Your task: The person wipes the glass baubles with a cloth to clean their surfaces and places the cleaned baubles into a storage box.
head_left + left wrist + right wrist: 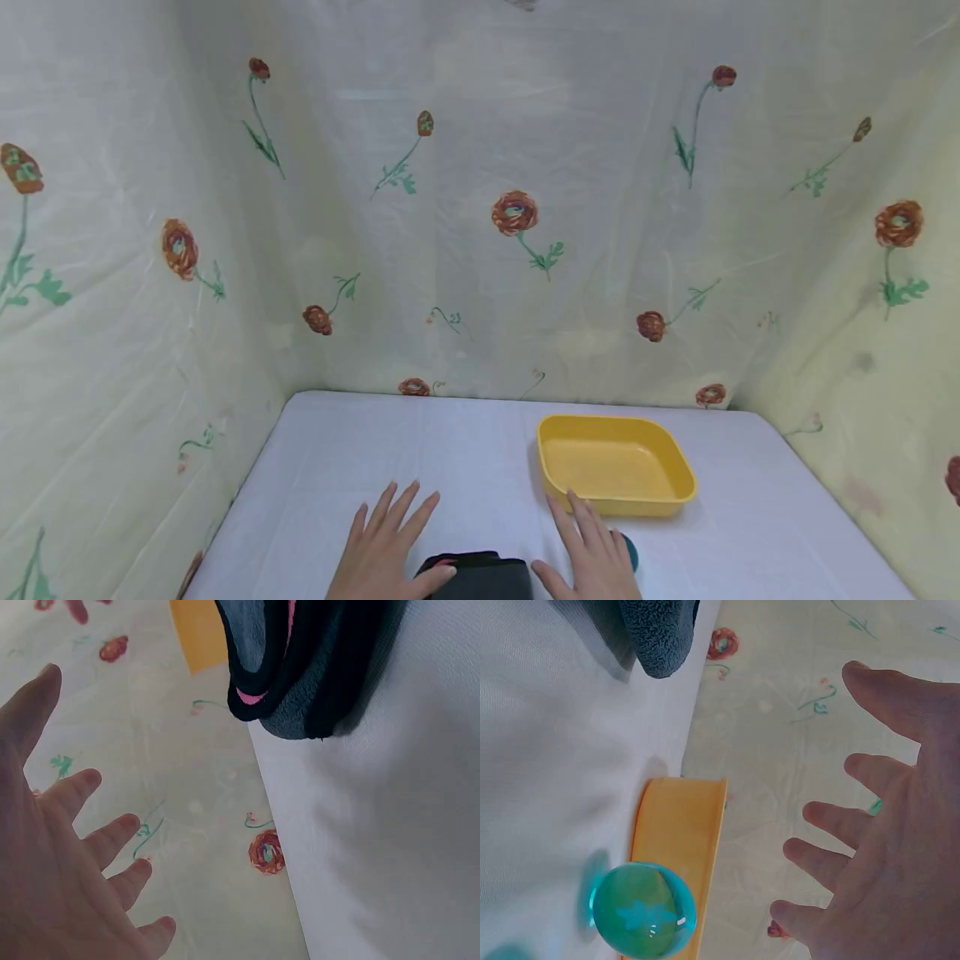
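- Hovering over the desk point(757, 517), both hands are free: left hand point(382, 554) to the left of the yellow tray point(611, 467) and nearer the person, right hand point(592, 558) by the tray's near side, overlapping its near-left corner in the head view.
- Left grip: fingers spread wide, nothing held. Thumb overlaps the cloth in the head view; the left wrist view shows them apart.
- Right grip: fingers fanned out, nothing held.
- Folded cloth point(487, 579): left of the tray and nearer the person, between the hands, partly out of the head view. Dark grey, plush-looking, black edging, a bit of pink between layers.
- Cloth handling, my guess: light, soft, floppy, not fragile; layers could slide or unfold. Best hold is all layers pinched at the edged fold, or both sides at once.
- Teal ball point(645, 915): near side of the tray, see-through, star shape visible; right hand covers most of it in the head view.
- Ball handling, my guess: hard, smooth, slippery, apt to roll. Cup round its middle.
- Tray handling, my guess: light, stiff plastic; rim is the obvious hold.
- In the way: ball sits at the tray's near side, so a low reach there could knock it.
- Floral curtain point(465, 167) hangs behind the tray.
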The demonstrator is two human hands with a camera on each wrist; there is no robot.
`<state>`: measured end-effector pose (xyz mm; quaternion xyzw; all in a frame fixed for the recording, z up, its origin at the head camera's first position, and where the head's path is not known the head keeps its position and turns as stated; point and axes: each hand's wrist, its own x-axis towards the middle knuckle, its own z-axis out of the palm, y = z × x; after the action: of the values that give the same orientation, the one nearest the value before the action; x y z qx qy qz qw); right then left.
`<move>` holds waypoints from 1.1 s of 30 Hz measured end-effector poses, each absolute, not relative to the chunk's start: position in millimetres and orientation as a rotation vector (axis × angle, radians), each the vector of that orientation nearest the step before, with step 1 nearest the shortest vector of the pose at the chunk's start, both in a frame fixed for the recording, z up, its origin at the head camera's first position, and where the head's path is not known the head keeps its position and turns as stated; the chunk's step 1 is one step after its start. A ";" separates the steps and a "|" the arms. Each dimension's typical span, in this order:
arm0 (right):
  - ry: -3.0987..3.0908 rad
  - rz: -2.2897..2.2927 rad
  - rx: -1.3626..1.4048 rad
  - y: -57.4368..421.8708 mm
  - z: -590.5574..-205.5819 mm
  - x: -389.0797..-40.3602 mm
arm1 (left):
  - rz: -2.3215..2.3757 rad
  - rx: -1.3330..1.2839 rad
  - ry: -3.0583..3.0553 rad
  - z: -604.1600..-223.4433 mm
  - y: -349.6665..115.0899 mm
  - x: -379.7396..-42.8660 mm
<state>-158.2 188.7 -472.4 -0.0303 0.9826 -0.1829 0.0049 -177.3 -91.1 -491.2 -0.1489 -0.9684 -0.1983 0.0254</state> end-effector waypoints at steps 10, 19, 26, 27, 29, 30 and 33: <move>3.145 -0.515 -0.122 199.0 -476.3 -155.0 | -0.567 -0.598 -3.004 -492.1 -80.5 -175.5; 3.177 -0.514 -0.100 213.7 -477.2 -152.8 | -0.479 -0.680 -3.008 -491.5 -66.2 -173.3; 3.165 -0.525 -0.072 222.8 -478.0 -150.8 | -0.431 -0.751 -3.034 -497.8 -57.1 -174.5; 3.154 -0.527 -0.065 223.9 -477.9 -150.8 | -0.426 -0.759 -3.055 -497.5 -55.7 -174.7; 3.139 -0.538 -0.058 225.7 -477.3 -150.3 | -0.410 -0.777 -3.097 -496.2 -53.3 -174.9; 3.135 -0.539 -0.059 226.7 -477.3 -150.3 | -0.400 -0.785 -3.112 -495.8 -52.4 -175.2; 3.127 -0.536 -0.051 229.0 -476.7 -149.8 | -0.376 -0.809 -3.130 -495.0 -50.4 -175.9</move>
<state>-149.8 229.0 -476.7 -0.0159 0.9854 -0.1689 -0.0157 -175.9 -50.4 -495.0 -0.2480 -0.9602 -0.1155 -0.0565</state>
